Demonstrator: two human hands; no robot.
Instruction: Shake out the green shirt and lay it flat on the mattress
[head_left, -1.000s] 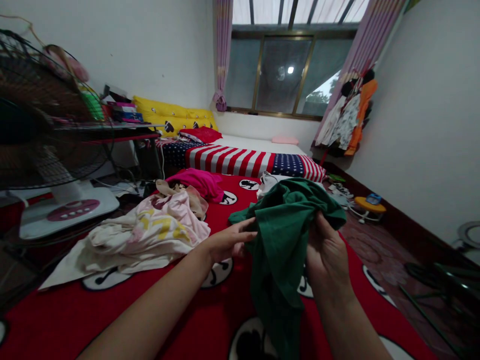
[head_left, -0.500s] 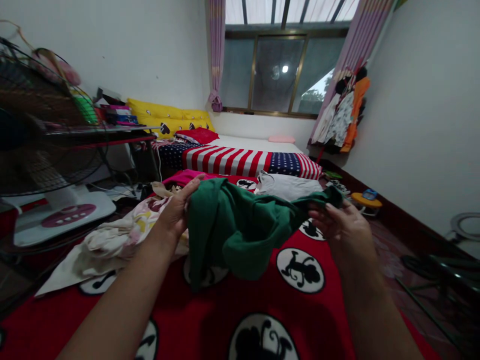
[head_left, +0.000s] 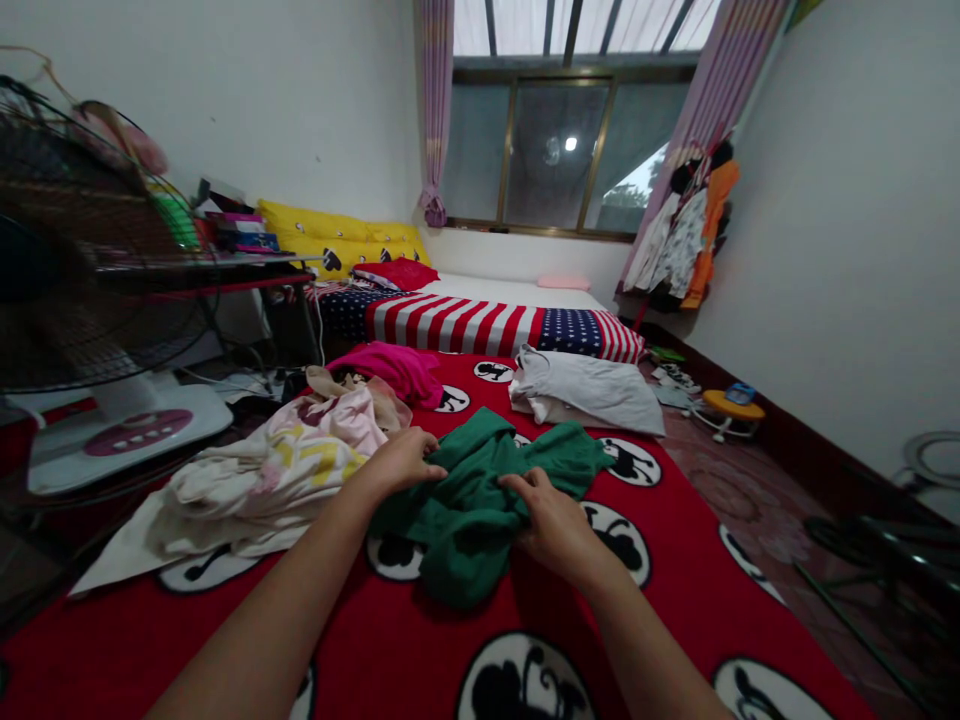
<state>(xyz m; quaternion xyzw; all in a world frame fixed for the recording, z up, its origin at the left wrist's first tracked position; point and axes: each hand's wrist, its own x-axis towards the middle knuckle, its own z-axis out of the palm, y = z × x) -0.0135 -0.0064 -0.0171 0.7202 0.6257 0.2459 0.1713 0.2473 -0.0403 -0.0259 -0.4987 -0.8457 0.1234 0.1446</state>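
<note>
A red blanket [head_left: 660, 590] with black-and-white figures covers the near floor, with a pale clothes pile [head_left: 277, 470] at left and a white pillow [head_left: 585, 390] farther right. A crumpled green shirt [head_left: 472, 500] lies on the blanket between them. The left hand [head_left: 401, 462] and right hand [head_left: 551, 522] both seem to grip its folds, fingers curled.
</note>
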